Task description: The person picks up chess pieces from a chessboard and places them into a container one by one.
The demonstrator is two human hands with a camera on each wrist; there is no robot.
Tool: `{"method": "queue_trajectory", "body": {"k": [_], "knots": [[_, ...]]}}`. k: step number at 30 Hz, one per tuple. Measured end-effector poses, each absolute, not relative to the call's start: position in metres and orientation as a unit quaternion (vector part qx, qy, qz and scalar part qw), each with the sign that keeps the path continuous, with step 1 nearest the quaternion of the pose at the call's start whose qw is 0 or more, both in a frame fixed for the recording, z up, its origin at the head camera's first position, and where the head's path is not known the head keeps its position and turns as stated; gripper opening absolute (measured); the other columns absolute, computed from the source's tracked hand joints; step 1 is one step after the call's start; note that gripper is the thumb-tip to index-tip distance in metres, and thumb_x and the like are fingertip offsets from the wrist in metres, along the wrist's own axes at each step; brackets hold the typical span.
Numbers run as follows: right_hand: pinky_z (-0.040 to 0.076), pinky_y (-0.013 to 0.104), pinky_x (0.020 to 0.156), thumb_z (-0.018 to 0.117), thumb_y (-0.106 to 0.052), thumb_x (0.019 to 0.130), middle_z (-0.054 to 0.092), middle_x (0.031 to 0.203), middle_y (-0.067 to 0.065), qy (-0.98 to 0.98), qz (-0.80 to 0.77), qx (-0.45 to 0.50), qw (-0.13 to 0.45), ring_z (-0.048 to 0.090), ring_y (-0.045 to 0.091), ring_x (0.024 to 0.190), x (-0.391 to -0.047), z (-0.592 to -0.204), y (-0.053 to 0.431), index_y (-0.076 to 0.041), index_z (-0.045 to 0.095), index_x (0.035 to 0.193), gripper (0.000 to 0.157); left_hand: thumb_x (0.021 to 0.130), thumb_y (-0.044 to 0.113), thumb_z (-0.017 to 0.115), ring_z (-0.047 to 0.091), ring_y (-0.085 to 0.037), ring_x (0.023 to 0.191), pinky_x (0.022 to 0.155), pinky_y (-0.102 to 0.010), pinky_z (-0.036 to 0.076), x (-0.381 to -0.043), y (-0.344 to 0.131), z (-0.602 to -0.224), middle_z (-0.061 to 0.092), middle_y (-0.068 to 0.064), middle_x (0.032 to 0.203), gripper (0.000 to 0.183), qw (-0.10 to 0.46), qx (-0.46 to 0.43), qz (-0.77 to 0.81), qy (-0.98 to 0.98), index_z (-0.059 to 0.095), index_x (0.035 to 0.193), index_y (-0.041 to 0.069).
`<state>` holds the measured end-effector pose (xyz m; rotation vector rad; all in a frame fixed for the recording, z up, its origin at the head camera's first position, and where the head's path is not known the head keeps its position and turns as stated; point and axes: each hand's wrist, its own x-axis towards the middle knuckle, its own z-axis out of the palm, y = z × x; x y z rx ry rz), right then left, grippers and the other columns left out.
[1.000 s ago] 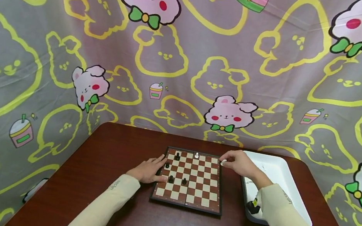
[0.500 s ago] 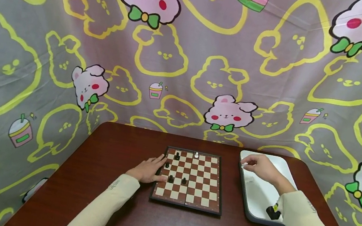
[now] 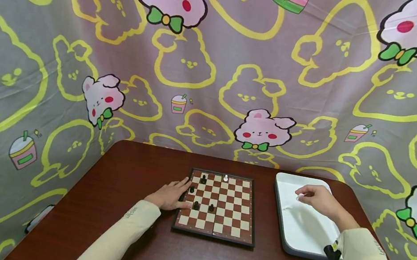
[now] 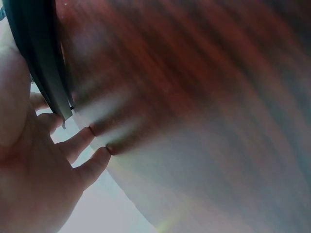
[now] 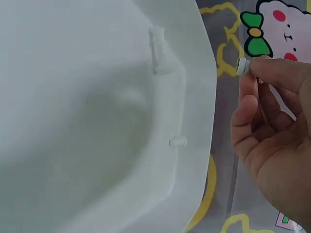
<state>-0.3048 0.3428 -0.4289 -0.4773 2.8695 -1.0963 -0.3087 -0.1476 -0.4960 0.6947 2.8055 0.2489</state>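
Note:
My right hand [image 3: 321,202] is over the white tray [image 3: 286,177], pinching a small white chess piece [image 5: 242,67] between thumb and forefinger; its round base faces outward in the right wrist view. My left hand [image 3: 170,195] rests along the left edge of the chessboard [image 3: 235,224], fingers spread and thumb lying over the board. In the left wrist view, fingertips of this hand [image 4: 58,165] touch the table beside the board's dark edge [image 4: 41,53]. One white piece [image 3: 226,178] stands at the board's far side. Several black pieces [image 3: 204,179] stand on its left half.
Inside the tray lie white pieces, a longer one [image 5: 157,48] and a small one [image 5: 178,141]. The tray stands right of the board on the dark wooden table [image 3: 139,160]. A patterned cloth [image 3: 210,117] hangs behind the table.
My right hand has moved rightward from the board's right edge to over the tray, still pinching the white chess piece. The left hand and the pieces on the board have stayed put.

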Motion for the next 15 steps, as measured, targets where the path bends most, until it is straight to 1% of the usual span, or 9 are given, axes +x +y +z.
{"method": "queue_trajectory", "body": {"k": [2, 8, 12, 15], "knots": [[0.049, 0.026, 0.068, 0.068, -0.005, 0.085, 0.068, 0.091, 0.011, 0.921, -0.357, -0.152, 0.019, 0.061, 0.014, 0.081, -0.3043, -0.4304, 0.3465, 0.006, 0.069, 0.102, 0.02, 0.09, 0.063, 0.046, 0.024, -0.038, 0.137, 0.105, -0.054, 0.029, -0.3094, -0.1479, -0.4969, 0.009, -0.008, 0.158, 0.085, 0.12, 0.238, 0.082, 0.96, 0.016, 0.154, 0.016], [0.048, 0.026, 0.066, 0.067, -0.005, 0.085, 0.068, 0.09, 0.011, 0.925, -0.353, -0.141, 0.017, 0.059, 0.008, 0.077, -0.3049, -0.4337, 0.3537, 0.006, 0.068, 0.101, 0.019, 0.09, 0.062, 0.046, 0.026, -0.038, 0.136, 0.104, -0.054, 0.03, -0.3095, -0.1481, -0.4969, 0.01, -0.01, 0.157, 0.085, 0.116, 0.244, 0.084, 0.959, 0.017, 0.153, 0.014], [0.048, 0.026, 0.065, 0.067, -0.003, 0.085, 0.068, 0.09, 0.014, 0.922, -0.356, -0.15, 0.012, 0.059, 0.009, 0.077, -0.3034, -0.4309, 0.3509, 0.006, 0.069, 0.1, 0.018, 0.09, 0.062, 0.046, 0.026, -0.039, 0.136, 0.104, -0.053, 0.03, -0.3088, -0.1481, -0.4958, 0.011, -0.01, 0.157, 0.085, 0.116, 0.246, 0.085, 0.959, 0.018, 0.153, 0.014], [0.048, 0.025, 0.066, 0.068, -0.003, 0.084, 0.068, 0.088, 0.011, 0.922, -0.353, -0.159, 0.007, 0.06, 0.011, 0.078, -0.3026, -0.4272, 0.3461, 0.006, 0.069, 0.1, 0.018, 0.09, 0.062, 0.046, 0.027, -0.039, 0.136, 0.104, -0.053, 0.03, -0.3088, -0.1481, -0.4949, 0.011, -0.009, 0.157, 0.084, 0.116, 0.246, 0.086, 0.959, 0.018, 0.153, 0.014]]}}
